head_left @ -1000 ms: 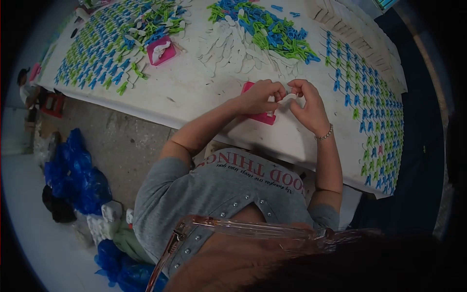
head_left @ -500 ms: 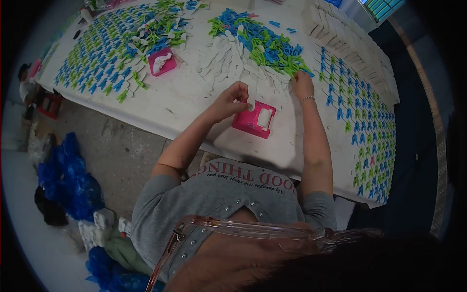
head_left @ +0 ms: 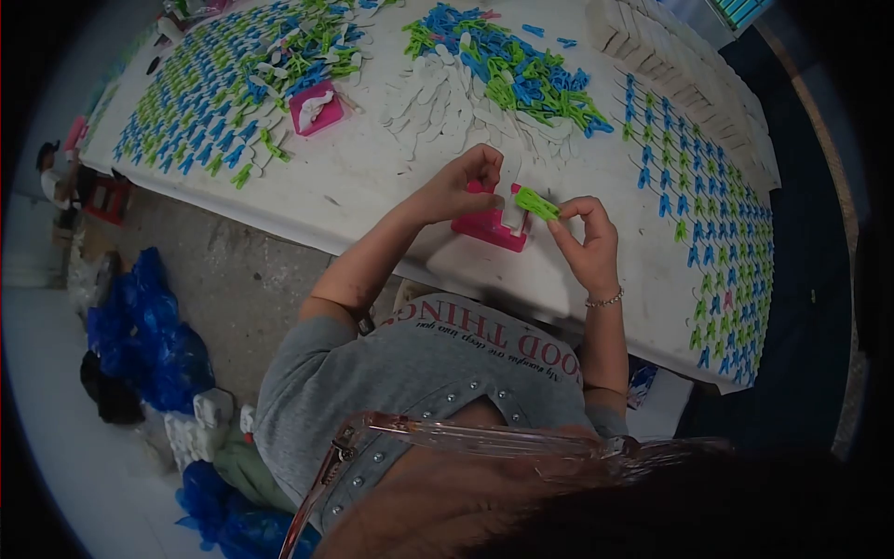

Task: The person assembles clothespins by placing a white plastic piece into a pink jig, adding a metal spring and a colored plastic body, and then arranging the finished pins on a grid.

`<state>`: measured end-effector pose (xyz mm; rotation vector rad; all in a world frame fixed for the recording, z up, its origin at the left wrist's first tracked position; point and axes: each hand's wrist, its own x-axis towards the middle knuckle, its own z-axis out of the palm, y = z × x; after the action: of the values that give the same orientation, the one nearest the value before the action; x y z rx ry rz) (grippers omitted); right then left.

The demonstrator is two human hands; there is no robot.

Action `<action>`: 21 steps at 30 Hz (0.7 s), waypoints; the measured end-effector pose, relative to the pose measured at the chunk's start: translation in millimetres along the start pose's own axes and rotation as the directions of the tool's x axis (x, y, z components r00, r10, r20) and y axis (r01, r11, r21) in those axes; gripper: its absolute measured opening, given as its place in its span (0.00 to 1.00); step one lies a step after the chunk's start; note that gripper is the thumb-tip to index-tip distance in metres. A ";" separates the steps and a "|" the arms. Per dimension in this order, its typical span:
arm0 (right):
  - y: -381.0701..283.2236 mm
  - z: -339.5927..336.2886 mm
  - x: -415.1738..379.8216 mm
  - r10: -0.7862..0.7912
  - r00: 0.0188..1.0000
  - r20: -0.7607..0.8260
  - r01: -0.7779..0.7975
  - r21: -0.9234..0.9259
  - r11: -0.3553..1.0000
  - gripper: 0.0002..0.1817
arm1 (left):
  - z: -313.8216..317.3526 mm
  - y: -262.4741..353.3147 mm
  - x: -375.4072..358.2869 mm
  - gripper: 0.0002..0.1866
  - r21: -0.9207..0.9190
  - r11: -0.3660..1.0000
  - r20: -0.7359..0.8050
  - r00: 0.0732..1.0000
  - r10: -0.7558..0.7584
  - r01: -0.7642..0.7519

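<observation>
My right hand [head_left: 589,244] pinches a green clothespin [head_left: 537,204] between thumb and fingertips, above the right side of a pink holder [head_left: 489,229]. To its left, my left hand [head_left: 463,186] is closed in a pinch over the same holder. A pale white strip [head_left: 509,177] shows faintly at its fingertips, its outline hard to make out. The holder carries a white piece, now partly hidden by the clothespin. Beyond the hands lie loose white strips [head_left: 433,104] with rounded ends. Blue and green clothespins [head_left: 526,79] are heaped behind them.
Rows of clothespins with white strips [head_left: 712,219] cover the table's right side; more rows [head_left: 191,112] spread at left. A second pink holder [head_left: 315,109] stands at left. White stacks [head_left: 675,70] line the back right. Blue bags [head_left: 154,331] lie on the floor; another person [head_left: 56,177] is far left.
My right hand has come back from the heap toward the pink holder, bringing a green clothespin. My left hand has shifted slightly to the right and stays pinched.
</observation>
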<state>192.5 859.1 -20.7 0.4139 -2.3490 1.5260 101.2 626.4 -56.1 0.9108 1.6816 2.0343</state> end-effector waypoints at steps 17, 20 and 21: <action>20.7 5.2 -12.1 0.389 0.886 0.253 -0.445 0.700 0.558 0.13 | 13.4 9.3 0.3 0.21 0.174 0.985 0.092 0.996 -0.016 -0.001; 18.2 10.8 -21.2 0.367 0.865 0.341 -0.460 0.831 0.313 0.07 | 13.5 8.9 2.8 0.27 0.268 0.959 0.118 0.991 0.063 -0.093; 13.8 14.0 -24.7 0.409 0.903 0.132 -0.385 0.672 0.633 0.06 | 13.0 9.1 4.4 0.31 0.342 0.918 0.122 0.978 0.167 -0.199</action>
<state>208.0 853.5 -47.6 -0.0045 -1.8224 2.6012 107.8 636.7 -45.0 1.3021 2.0153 1.7957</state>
